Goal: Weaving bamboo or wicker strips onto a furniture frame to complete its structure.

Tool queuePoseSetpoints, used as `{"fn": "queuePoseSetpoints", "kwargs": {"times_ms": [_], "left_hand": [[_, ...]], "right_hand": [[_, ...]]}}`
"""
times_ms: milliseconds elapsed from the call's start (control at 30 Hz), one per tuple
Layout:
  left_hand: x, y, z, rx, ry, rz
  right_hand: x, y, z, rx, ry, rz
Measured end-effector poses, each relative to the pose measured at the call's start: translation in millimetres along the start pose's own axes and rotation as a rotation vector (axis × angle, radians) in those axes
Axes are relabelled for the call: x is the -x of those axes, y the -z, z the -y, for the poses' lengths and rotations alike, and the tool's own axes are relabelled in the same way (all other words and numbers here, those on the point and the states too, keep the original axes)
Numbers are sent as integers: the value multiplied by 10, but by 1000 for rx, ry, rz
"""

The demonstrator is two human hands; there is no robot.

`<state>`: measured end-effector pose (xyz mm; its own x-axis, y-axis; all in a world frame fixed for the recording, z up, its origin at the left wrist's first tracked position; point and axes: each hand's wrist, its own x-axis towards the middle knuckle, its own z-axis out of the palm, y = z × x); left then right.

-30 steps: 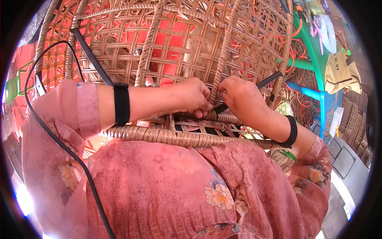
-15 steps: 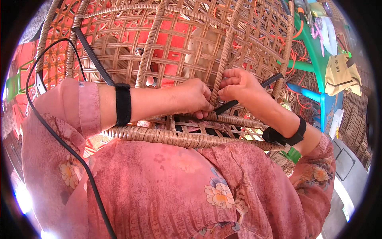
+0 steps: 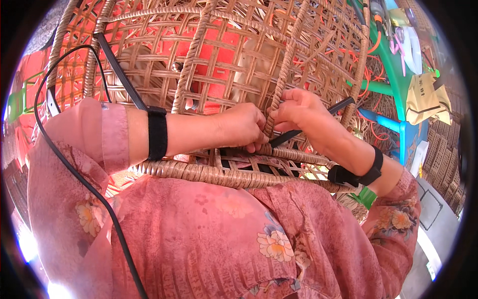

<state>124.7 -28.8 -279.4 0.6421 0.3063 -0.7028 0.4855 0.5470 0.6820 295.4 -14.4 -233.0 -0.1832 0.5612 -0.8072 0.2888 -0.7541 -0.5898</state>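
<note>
A large open-weave wicker frame (image 3: 219, 67) of brown strands lies across my lap. My left hand (image 3: 245, 125) is closed, its knuckles up, at the foot of a rib wrapped in twisted wicker (image 3: 283, 74). What its fingertips pinch is hidden under the hand. On the other side of the same rib, my right hand (image 3: 304, 115) has its thumb and fingers closed against it. A dark flat bar (image 3: 285, 138) passes below my right hand, beside the rib's foot. The thick wrapped edge (image 3: 214, 173) of the frame runs between my hands and my body.
A second dark bar (image 3: 122, 74) slants along the frame at left, near a loose black cable (image 3: 74, 172). To the right are a green plastic stool (image 3: 393, 65), a blue one (image 3: 393, 120), pink scissors (image 3: 398, 47) and a tan paper bag (image 3: 428, 97). Orange cord (image 3: 371, 82) lies tangled there.
The frame has shifted very slightly to the right along with my left hand. My right fingers have drawn in a little around the rib. Both hands stay at the same spot.
</note>
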Motion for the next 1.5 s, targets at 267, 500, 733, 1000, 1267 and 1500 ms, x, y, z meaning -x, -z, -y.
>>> {"fn": "queuePoseSetpoints", "kwargs": {"times_ms": [267,500,733,1000,1267,1500], "left_hand": [[36,51,-217,-18,250,24],[201,316,-410,-1091,-360,-278],[318,337,-412,-1270,-626,-118],[394,212,-451,-1221,-251,373],[452,221,-595,-1063,-256,410],[443,141,-589,-980,-261,432]], "right_hand": [[-117,70,-33,-27,-52,182],[-197,71,-192,-29,50,219],[-131,61,-158,-117,54,286],[-95,24,-144,-85,28,229],[-123,58,-378,235,125,254],[219,24,25,908,498,128]]}}
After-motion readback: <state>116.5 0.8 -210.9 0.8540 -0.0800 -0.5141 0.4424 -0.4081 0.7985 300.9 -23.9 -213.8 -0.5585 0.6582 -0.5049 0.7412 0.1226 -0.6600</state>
